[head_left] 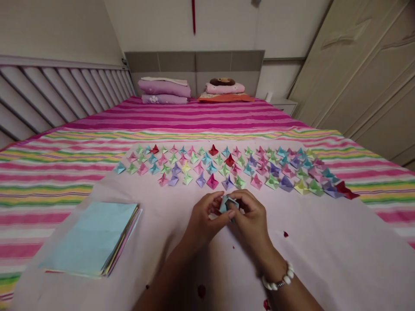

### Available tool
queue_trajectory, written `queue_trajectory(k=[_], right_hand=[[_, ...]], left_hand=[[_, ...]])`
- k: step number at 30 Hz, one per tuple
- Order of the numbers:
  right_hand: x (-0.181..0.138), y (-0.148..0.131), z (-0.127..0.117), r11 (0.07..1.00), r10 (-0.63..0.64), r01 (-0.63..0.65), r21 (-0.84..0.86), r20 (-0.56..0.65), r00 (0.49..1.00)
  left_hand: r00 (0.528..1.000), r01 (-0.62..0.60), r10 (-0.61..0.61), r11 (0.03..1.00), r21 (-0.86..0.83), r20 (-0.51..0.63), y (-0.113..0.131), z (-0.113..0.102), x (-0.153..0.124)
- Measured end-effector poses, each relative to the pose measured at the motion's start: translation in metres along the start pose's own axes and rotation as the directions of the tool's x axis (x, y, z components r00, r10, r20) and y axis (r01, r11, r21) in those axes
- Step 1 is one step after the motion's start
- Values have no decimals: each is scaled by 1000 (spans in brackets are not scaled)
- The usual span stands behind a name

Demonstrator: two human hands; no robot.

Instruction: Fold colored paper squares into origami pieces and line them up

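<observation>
- The bed (207, 116), striped cover, runs off both edges.
- Paper stack (92, 237) lies left, its lower sheets mostly hidden.
- Folded paper shapes (227, 168) sit in rows ahead.
- Left hand (202, 220) and right hand (251, 220): each grip pinching the blue paper piece (228, 204), half hidden by fingers.

Striped bed (194, 116) beyond the fingers; grey headboard (194, 65) at far end, folded bedding (164, 90) and pillows (225, 88) below it. Slatted rail (58, 95) far left. Cream wardrobe (366, 69) far right. Nightstand (283, 103) beside wardrobe. Pale wall (227, 26), soft light.
</observation>
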State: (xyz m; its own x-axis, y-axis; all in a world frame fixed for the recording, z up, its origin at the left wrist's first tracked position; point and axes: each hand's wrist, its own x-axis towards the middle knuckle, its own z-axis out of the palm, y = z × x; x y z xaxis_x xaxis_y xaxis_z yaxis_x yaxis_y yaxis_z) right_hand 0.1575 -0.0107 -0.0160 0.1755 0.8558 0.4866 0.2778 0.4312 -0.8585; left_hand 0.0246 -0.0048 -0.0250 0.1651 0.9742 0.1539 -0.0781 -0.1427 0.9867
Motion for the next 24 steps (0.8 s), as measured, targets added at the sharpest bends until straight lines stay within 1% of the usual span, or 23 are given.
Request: queue_trajectory(k=[2, 4, 6, 10, 13, 16, 20, 24], right_hand=[[-1, 0, 1, 999, -42, 41, 11, 10, 999], [-1, 1, 2, 998, -45, 44, 51, 20, 999], [0, 3, 3, 993, -22, 19, 116, 28, 999], [3, 3, 3, 961, 61, -73, 265, 53, 997], [5, 1, 1, 943, 107, -128, 309, 82, 991], [6, -3, -2, 936, 137, -164, 312, 106, 985], [6, -5, -4, 932, 170, -202, 302, 126, 977], [6, -4, -5, 935, 161, -202, 292, 158, 974]], left_hand=[[999, -34, 36, 995, 95, -17, 0, 1, 0], [999, -45, 48, 992, 116, -24, -1, 1, 0], [999, -24, 25, 998, 55, -23, -2, 0, 1], [1000, 7, -6, 993, -114, 9, -3, -2, 2], [1000, 24, -20, 976, -218, 21, -3, -4, 3], [996, 89, -84, 954, -286, 31, -5, -7, 6], [975, 220, -199, 930, -295, 98, -1, -11, 6], [961, 277, -267, 909, -311, 76, 9, -11, 5]])
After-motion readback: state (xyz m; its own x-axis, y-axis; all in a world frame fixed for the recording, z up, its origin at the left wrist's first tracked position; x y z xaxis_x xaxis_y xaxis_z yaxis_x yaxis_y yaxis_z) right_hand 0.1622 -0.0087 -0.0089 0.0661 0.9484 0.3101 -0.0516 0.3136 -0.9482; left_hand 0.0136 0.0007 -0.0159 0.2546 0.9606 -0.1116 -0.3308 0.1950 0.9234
